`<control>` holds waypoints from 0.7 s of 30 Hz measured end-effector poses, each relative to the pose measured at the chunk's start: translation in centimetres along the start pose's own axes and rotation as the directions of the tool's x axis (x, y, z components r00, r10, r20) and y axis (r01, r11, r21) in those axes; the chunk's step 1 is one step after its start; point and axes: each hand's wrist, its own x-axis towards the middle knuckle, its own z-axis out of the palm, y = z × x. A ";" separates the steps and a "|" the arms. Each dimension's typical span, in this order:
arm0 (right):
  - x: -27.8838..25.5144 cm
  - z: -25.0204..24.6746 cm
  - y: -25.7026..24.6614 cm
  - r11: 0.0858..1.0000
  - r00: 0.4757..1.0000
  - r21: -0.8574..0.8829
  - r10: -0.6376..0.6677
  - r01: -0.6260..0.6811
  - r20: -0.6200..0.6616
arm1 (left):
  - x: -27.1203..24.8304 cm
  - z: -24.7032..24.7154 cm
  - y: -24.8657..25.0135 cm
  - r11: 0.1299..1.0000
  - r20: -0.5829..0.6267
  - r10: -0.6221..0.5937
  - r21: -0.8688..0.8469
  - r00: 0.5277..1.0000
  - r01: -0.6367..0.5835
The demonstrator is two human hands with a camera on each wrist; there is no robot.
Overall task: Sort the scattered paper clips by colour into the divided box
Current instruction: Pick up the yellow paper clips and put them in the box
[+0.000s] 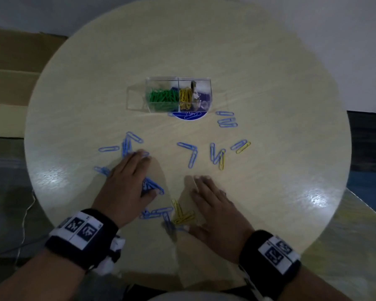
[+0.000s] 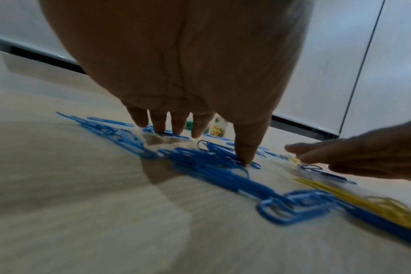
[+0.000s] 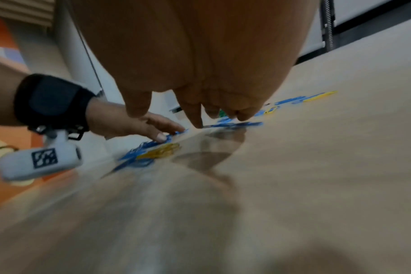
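Observation:
The clear divided box (image 1: pixel 206 83) stands at the middle of the round table (image 1: pixel 269 83), with green clips (image 1: pixel 161 96) in its left part and yellow clips (image 1: pixel 186 97) in the part beside it. Blue clips (image 1: pixel 192 154) lie scattered in front of it. My left hand (image 1: pixel 135 172) lies flat with straight fingers (image 2: pixel 158 122) on a bunch of blue clips (image 2: pixel 211 163), its thumb touching them. My right hand (image 1: pixel 204 200) rests flat on the bare table, holding nothing. A few yellow clips (image 1: pixel 181 215) lie between the hands, beside my right thumb.
More blue clips (image 1: pixel 227 122) lie right of the box, and single yellow clips (image 1: pixel 243 147) (image 1: pixel 221 159) among the blue ones at the right. A round blue label (image 1: pixel 190 116) lies at the box's front. Flattened cardboard (image 1: pixel 9 72) is on the floor at the left.

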 end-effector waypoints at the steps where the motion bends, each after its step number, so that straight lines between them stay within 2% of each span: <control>1: 0.3 -0.2 0.6 0.998 0.999 0.052 -0.038 0.040 -0.032 | 0.3 0.0 -0.2 1.000 -0.011 -0.009 -0.005 1.000 0.009; 3: 0.7 -1.4 2.4 0.988 0.979 0.124 -0.064 0.089 -0.195 | 0.5 -0.4 -0.3 0.999 -0.060 -0.025 -0.030 0.998 0.023; 4: 1.0 -2.3 3.7 0.990 0.949 0.119 -0.039 0.080 -0.313 | 0.5 -0.7 -0.1 0.999 -0.102 -0.020 -0.050 0.995 0.015; 6: 1.5 -4.5 6.4 0.998 0.858 0.065 0.051 -0.021 -0.511 | 0.0 -1.2 1.0 0.993 -0.215 0.054 -0.092 0.975 -0.075; 7: 1.8 -5.5 7.6 0.995 0.826 0.048 0.099 -0.087 -0.555 | -0.5 -1.2 1.7 0.982 -0.255 0.128 -0.104 0.958 -0.158; 9: 2.5 -6.8 9.6 0.983 0.819 0.021 0.163 -0.182 -0.550 | -1.8 -0.6 3.3 0.936 -0.225 0.305 -0.109 0.925 -0.335; 11: 3.3 -7.1 10.9 0.977 0.861 -0.015 0.181 -0.213 -0.475 | -2.9 0.7 4.2 0.905 -0.142 0.408 -0.070 0.902 -0.421; 14: 4.1 -6.9 11.4 0.976 0.906 -0.086 0.153 -0.202 -0.395 | -3.3 1.6 3.8 0.928 -0.105 0.368 -0.029 0.924 -0.373; 18: 4.3 -7.7 11.0 0.970 0.883 -0.060 0.189 -0.236 -0.429 | -2.4 0.7 3.1 0.969 -0.132 0.242 -0.006 0.961 -0.245; 21: 4.7 -8.0 10.7 0.971 0.897 -0.108 0.149 -0.212 -0.417 | -2.0 0.2 3.1 0.972 -0.117 0.234 0.031 0.965 -0.232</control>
